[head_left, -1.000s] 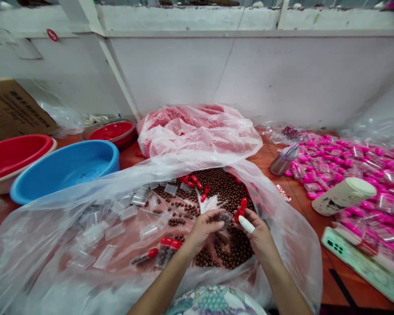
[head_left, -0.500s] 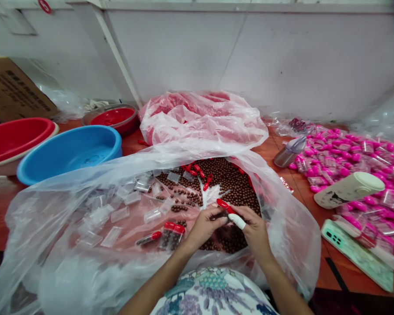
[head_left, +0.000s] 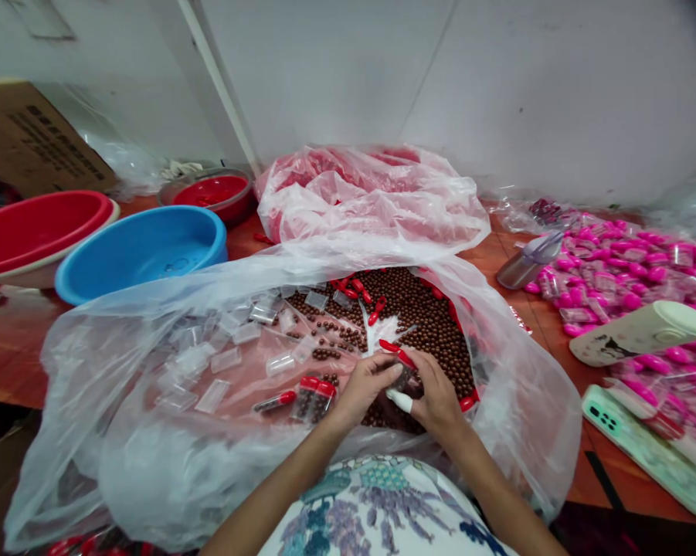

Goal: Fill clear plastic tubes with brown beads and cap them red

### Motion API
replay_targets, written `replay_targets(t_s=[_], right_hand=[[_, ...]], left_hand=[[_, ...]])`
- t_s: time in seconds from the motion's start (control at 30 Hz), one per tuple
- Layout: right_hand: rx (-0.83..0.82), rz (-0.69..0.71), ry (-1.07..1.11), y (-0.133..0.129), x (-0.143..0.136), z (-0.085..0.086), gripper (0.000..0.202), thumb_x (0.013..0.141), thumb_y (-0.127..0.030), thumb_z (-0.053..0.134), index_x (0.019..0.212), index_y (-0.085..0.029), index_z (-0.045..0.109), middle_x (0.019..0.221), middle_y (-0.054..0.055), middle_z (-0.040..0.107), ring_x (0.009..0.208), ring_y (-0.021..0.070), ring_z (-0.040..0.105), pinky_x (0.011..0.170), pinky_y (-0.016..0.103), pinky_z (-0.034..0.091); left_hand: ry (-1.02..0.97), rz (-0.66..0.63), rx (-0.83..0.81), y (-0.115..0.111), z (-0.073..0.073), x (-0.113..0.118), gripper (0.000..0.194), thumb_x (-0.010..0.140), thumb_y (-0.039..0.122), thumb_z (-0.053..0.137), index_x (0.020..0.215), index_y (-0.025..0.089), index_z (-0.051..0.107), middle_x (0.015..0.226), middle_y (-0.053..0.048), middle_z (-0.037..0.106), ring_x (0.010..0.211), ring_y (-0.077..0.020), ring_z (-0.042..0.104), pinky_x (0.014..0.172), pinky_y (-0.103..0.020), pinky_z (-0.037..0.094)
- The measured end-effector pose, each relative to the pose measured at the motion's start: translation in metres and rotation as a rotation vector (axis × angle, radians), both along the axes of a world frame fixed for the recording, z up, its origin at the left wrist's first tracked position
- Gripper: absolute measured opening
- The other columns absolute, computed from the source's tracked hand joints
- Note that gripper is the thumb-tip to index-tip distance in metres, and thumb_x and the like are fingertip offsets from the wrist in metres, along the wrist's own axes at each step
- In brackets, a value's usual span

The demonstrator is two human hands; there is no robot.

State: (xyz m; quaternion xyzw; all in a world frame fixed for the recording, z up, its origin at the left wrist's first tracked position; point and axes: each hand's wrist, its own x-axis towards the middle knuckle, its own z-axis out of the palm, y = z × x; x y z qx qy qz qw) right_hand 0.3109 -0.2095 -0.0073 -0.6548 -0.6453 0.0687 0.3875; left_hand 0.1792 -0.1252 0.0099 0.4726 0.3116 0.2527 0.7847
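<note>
Between both hands, over the brown beads, is a small clear plastic container with a red cap [head_left: 398, 354]. My left hand [head_left: 362, 386] pinches the container's side, and its fingers partly hide it. My right hand [head_left: 437, 390], with a white cover on one digit, has its fingers closed at the red cap; how far the cap is seated cannot be made out. Around them lie brown beads [head_left: 434, 316] on a plastic sheet [head_left: 144, 455]. Left of my hands are filled red-capped containers [head_left: 314, 395] and several empty clear containers [head_left: 213, 395]. Loose red caps [head_left: 376, 310] lie among the beads.
A blue basin [head_left: 142, 247], a red basin [head_left: 35, 232] and a cardboard box [head_left: 40, 139] stand at left. Behind is a plastic-wrapped red bundle [head_left: 371, 193]. To the right are pink items [head_left: 631, 270], a cream bottle [head_left: 643, 333], a grey bottle [head_left: 524, 262] and a phone [head_left: 643, 448].
My right hand has turned around the container, and its white-covered digit now sits lower, beneath it. The red cap is slightly higher against the beads. The whole view has shifted a little.
</note>
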Motion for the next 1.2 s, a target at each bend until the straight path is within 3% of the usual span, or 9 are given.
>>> replay_targets(t_s=[0.17, 0.33, 0.5, 0.63, 0.7, 0.8, 0.93, 1.03, 1.2], right_hand=[[0.093, -0.01, -0.073, 0.001, -0.003, -0.005, 0.062, 0.073, -0.025, 0.064, 0.13, -0.021, 0.039, 0.123, 0.012, 0.053, 0.114, 0.0262, 0.051, 0.097, 0.044, 0.043], [0.166, -0.021, -0.079, -0.003, -0.012, -0.014, 0.065, 0.071, -0.025, 0.067, 0.13, -0.021, 0.04, 0.119, 0.013, 0.054, 0.109, 0.0277, 0.053, 0.091, 0.046, 0.047], [0.047, 0.004, 0.14, -0.003, -0.02, -0.008, 0.064, 0.071, -0.026, 0.067, 0.129, -0.022, 0.04, 0.123, 0.012, 0.049, 0.117, 0.028, 0.048, 0.097, 0.046, 0.042], [-0.085, 0.132, 0.237, -0.002, -0.014, -0.002, 0.077, 0.073, -0.032, 0.067, 0.139, -0.021, 0.028, 0.138, 0.013, 0.036, 0.128, 0.0284, 0.035, 0.102, 0.044, 0.037], [-0.107, 0.119, 0.248, -0.002, -0.003, -0.002, 0.065, 0.081, -0.028, 0.057, 0.139, -0.022, 0.028, 0.137, 0.011, 0.039, 0.126, 0.0254, 0.038, 0.1, 0.041, 0.039], [-0.124, -0.014, 0.145, 0.001, 0.018, -0.005, 0.04, 0.085, -0.011, 0.042, 0.121, -0.026, 0.051, 0.115, 0.006, 0.056, 0.107, 0.0214, 0.051, 0.091, 0.039, 0.043], [-0.256, -0.075, -0.211, 0.011, 0.032, -0.008, 0.048, 0.073, 0.002, 0.043, 0.107, -0.024, 0.063, 0.087, 0.006, 0.06, 0.084, 0.0221, 0.051, 0.076, 0.035, 0.044], [-0.266, -0.042, -0.317, 0.021, 0.029, -0.01, 0.044, 0.073, 0.002, 0.045, 0.102, -0.024, 0.066, 0.083, 0.007, 0.06, 0.08, 0.0217, 0.049, 0.073, 0.033, 0.042], [-0.246, 0.028, -0.281, 0.026, 0.021, -0.006, 0.037, 0.076, -0.004, 0.051, 0.103, -0.025, 0.066, 0.086, 0.007, 0.063, 0.083, 0.0217, 0.052, 0.076, 0.034, 0.042]], left_hand=[[-0.146, 0.028, -0.17, -0.008, -0.006, 0.001, 0.036, 0.075, 0.03, 0.068, 0.105, 0.013, 0.06, 0.092, -0.006, 0.067, 0.083, -0.0159, 0.06, 0.08, -0.027, 0.043], [-0.191, 0.107, -0.179, -0.017, -0.006, 0.005, 0.03, 0.078, 0.029, 0.064, 0.102, 0.014, 0.054, 0.082, -0.003, 0.065, 0.07, -0.0122, 0.06, 0.068, -0.024, 0.047], [-0.075, 0.099, -0.177, -0.02, -0.004, 0.007, 0.035, 0.076, 0.037, 0.065, 0.101, 0.017, 0.049, 0.069, 0.002, 0.061, 0.051, -0.0108, 0.057, 0.048, -0.022, 0.047], [-0.077, 0.144, -0.144, -0.014, 0.0, 0.003, 0.037, 0.077, 0.039, 0.063, 0.104, 0.017, 0.049, 0.069, 0.002, 0.061, 0.053, -0.0108, 0.058, 0.045, -0.019, 0.047], [-0.076, 0.166, -0.109, -0.008, 0.001, -0.002, 0.035, 0.078, 0.038, 0.062, 0.103, 0.017, 0.049, 0.068, 0.001, 0.062, 0.055, -0.0112, 0.06, 0.047, -0.019, 0.048], [-0.088, 0.167, -0.101, -0.001, 0.002, -0.011, 0.029, 0.08, 0.036, 0.061, 0.098, 0.018, 0.047, 0.069, 0.0, 0.064, 0.05, -0.0102, 0.059, 0.045, -0.019, 0.048], [-0.162, 0.154, -0.131, 0.0, -0.001, -0.018, 0.027, 0.08, 0.033, 0.061, 0.096, 0.018, 0.045, 0.074, -0.002, 0.066, 0.049, -0.011, 0.059, 0.04, -0.019, 0.047], [-0.222, 0.12, -0.137, -0.002, -0.004, -0.019, 0.025, 0.079, 0.031, 0.061, 0.093, 0.017, 0.046, 0.075, -0.002, 0.066, 0.048, -0.0114, 0.059, 0.037, -0.019, 0.047], [-0.296, 0.106, -0.151, -0.004, -0.006, -0.023, 0.02, 0.079, 0.029, 0.06, 0.089, 0.017, 0.047, 0.073, -0.002, 0.066, 0.049, -0.0131, 0.061, 0.032, -0.017, 0.043]])
